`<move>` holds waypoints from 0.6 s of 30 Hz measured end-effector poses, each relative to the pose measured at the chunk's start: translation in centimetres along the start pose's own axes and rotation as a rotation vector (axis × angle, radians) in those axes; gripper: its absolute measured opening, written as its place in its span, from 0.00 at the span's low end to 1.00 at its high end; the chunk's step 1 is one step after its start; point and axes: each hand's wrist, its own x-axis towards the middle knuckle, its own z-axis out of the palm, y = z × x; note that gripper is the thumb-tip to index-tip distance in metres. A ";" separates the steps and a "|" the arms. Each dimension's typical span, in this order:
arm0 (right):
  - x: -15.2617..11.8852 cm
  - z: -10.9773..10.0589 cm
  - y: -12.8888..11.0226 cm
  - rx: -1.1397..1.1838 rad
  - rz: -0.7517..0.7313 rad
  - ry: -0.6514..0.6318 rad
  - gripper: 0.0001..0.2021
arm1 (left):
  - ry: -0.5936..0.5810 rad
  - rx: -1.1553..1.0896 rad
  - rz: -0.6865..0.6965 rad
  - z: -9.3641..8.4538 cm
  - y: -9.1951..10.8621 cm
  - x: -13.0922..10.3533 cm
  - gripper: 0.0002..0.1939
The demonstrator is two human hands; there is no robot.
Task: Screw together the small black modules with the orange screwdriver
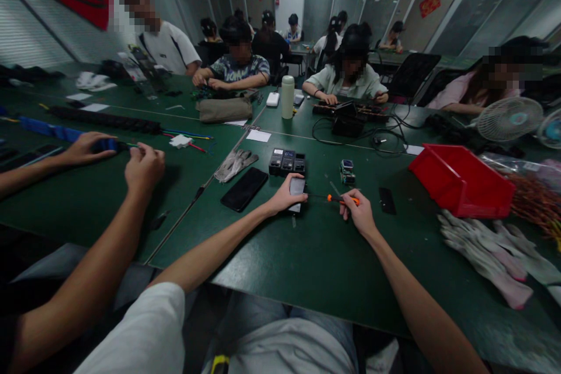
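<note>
My left hand (286,197) is wrapped round a small dark box-shaped device with a pale grey face (297,187), held against the green table (272,257). In my right hand (357,209) is a screwdriver (332,198) with an orange and black handle; its thin shaft points left toward the device's side. Whether the tip touches the device cannot be made out. A thin clear strip (333,187) shows beside the right fingers. Just behind my left hand sits a black holder (287,162) with several small units. A small green circuit-board assembly (347,171) and a flat black plate (387,200) lie beyond my right hand.
Left of my hands are a black phone (244,189) and a grey glove (235,165). On the right stand a red bin (460,181) and more gloves (486,251). A co-worker's hands (144,166) handle a blue-wrapped cable at left. A green bottle (287,96) stands farther back.
</note>
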 end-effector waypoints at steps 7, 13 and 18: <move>0.1 -0.1 0.6 -0.019 0.039 -0.006 0.12 | 0.009 0.008 0.016 0.0 0.0 0.0 0.33; 0.1 -0.3 0.5 -0.003 -0.054 0.054 0.15 | 0.007 0.010 0.012 0.0 -0.1 0.0 0.33; 0.1 -0.1 0.3 0.013 -0.044 0.041 0.11 | 0.023 0.038 0.026 -0.1 -0.4 0.2 0.34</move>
